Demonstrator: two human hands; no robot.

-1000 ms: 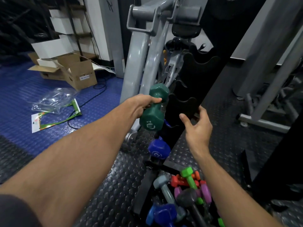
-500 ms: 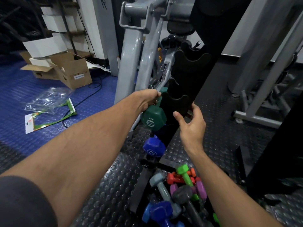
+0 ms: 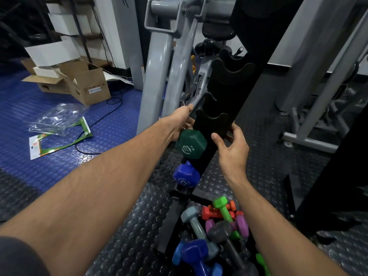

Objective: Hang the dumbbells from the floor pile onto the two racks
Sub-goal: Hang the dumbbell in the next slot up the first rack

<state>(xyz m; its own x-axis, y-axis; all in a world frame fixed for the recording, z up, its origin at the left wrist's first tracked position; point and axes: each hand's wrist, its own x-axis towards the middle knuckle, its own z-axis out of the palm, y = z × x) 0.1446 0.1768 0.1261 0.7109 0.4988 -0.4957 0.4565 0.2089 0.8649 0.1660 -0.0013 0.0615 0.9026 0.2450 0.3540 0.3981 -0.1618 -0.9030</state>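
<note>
At the centre of the frame the left hand [image 3: 180, 124] is clenched around the handle of a dark green dumbbell [image 3: 191, 144], whose hexagonal end faces the camera with a white round logo and the marking "8 LB" printed on it, seen turned on its side. The dumbbell sits against the black rack [image 3: 223, 108], just under one of its scalloped cradles. The right hand [image 3: 232, 148] is just right of centre, fingers loosely curled and thumb raised, its fingertips touching the lower edge of that cradle; it grasps nothing. Directly below the green weight a blue dumbbell [image 3: 186, 176] hangs on the same rack, its end showing white lettering too blurred to read. At the bottom centre lies the floor pile [image 3: 215, 232]: light green, orange, purple, grey-blue, dark grey and blue dumbbells heaped together on the studded black mat [image 3: 123, 246]. In the upper left, on blue flooring, stand opened cardboard boxes [image 3: 87, 86], one with a small white label whose writing cannot be read, and nearer the left edge a clear plastic bag [image 3: 57, 118] lies over a green and white printed card [image 3: 59, 140]. A grey machine frame [image 3: 159, 76] rises behind the rack.
</note>
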